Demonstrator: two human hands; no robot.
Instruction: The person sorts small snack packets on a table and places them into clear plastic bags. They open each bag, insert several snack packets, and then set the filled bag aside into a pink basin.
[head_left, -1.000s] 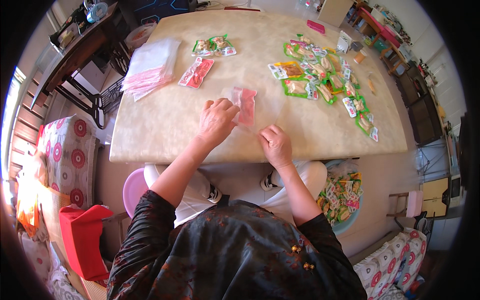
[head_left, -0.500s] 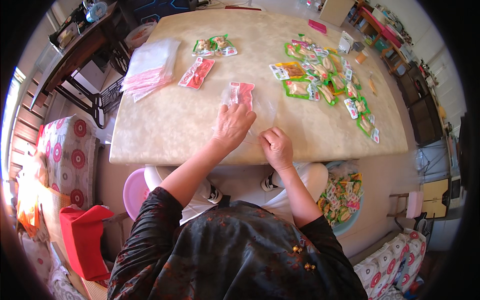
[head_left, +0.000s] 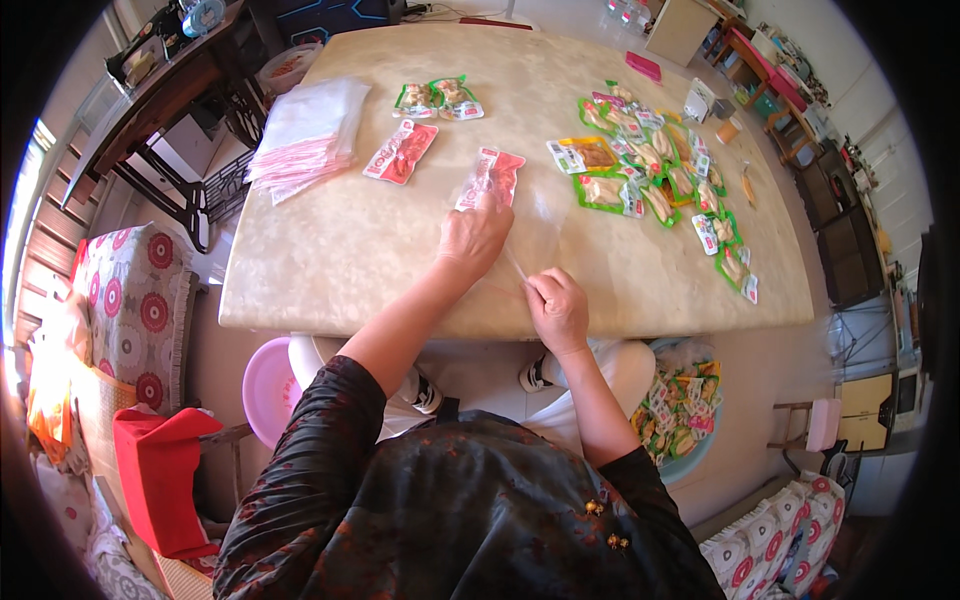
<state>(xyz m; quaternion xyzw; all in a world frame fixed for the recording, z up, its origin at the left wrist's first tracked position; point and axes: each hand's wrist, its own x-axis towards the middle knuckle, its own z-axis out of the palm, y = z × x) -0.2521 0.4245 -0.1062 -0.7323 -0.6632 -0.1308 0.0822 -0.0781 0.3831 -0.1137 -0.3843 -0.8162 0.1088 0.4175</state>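
Observation:
Near the middle of the table, my left hand has its fingers closed over the near end of a red-and-white flat food packet; the fingertips are partly hidden. A clear plastic bag lies loosely just right of the packet, hard to see against the tabletop. Whether the packet is inside it I cannot tell. My right hand, closer to the table's front edge, pinches the rim of that bag, which stretches in a thin taut line toward my left hand.
A stack of clear bags with pink edges lies left. Another red packet and two green-edged packets lie beyond. Many green and yellow food packets are heaped right. Below stand a blue basin of packets and a pink basin.
My left hand and the red packet have moved slightly away from me and to the right. My right hand still pinches the bag rim, now drawn out into a taut line.

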